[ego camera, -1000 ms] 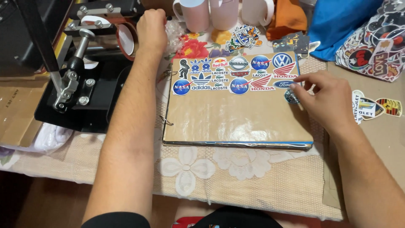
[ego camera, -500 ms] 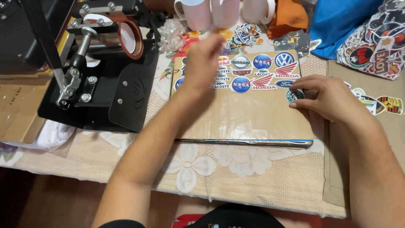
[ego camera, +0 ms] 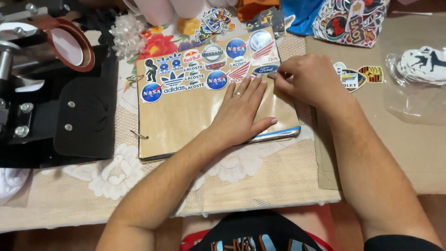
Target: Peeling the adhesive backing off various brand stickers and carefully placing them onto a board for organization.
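A brown ring-bound scrapbook (ego camera: 186, 121) lies on a lace tablecloth, its cover's upper half filled with several logo stickers (ego camera: 204, 65). My left hand (ego camera: 244, 109) rests flat on the cover's right half, fingers spread, a ring on one finger. My right hand (ego camera: 309, 79) is at the book's right edge, fingers curled, with its fingertips pinched at a small oval blue sticker (ego camera: 265, 69) on the cover. Whether that sticker is stuck down or loose is hidden by the fingers.
A black heat-press machine (ego camera: 55, 107) with a round brown pad stands at the left. Loose stickers (ego camera: 357, 76) lie on brown card at the right, a clear bag of stickers (ego camera: 420, 65) beyond them. A sticker pile, mugs and blue cloth sit along the back.
My left hand came back from the machine at the far left and settled flat on the book cover. My right hand slid up and left onto the cover's edge.
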